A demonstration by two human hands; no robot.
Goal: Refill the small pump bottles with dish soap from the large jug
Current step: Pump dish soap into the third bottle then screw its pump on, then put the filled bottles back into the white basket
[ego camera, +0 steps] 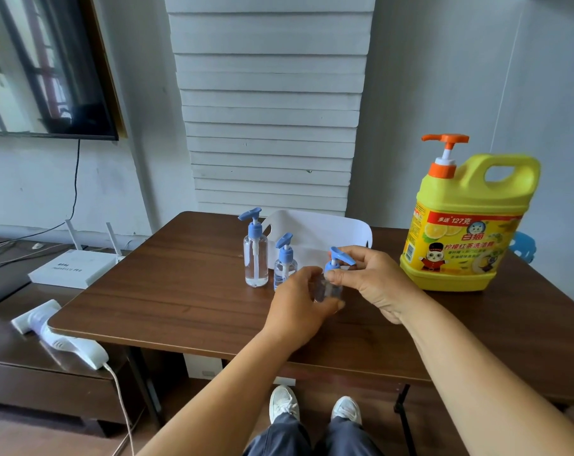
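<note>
Left hand (298, 301) wraps the upright small bottle (328, 289) low on the counter (167, 291), right hand (364, 278) pinches its blue pump collar (332, 266) directly above, while the yellow jug (460, 225) waits well off right.

- Left hand (297, 301) curls, fingers closed round something small.
- Right hand (368, 279) pinches from above, thumb and fingers together.
- Both forearms reach forward, bare.
</note>
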